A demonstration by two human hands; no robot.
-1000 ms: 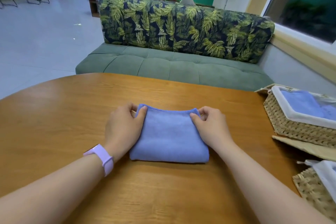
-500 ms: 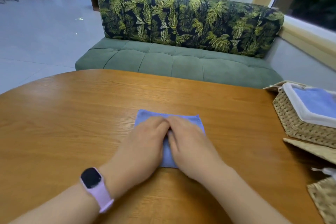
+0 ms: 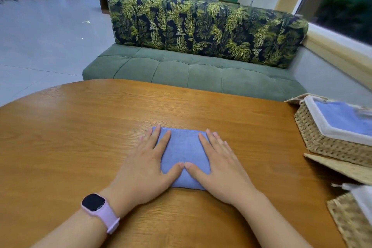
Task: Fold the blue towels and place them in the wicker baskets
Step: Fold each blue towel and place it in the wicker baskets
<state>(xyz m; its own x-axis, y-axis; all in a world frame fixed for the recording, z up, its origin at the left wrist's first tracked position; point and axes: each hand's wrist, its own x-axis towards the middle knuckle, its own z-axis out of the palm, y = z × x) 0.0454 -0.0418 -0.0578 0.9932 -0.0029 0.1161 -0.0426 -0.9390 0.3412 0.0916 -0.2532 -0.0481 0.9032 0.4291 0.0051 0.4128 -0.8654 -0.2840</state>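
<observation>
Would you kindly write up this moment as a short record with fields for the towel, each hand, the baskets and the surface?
towel: folded blue towel lying flat on the wooden table
left hand: left hand flat, fingers straight, pressing the towel's left side; pink watch on the wrist
right hand: right hand flat, pressing the towel's right side; thumbs meet near the middle
far basket: wicker basket at the table's right, white liner, blue towel inside
near basket: second wicker basket, partly out of frame
</observation>
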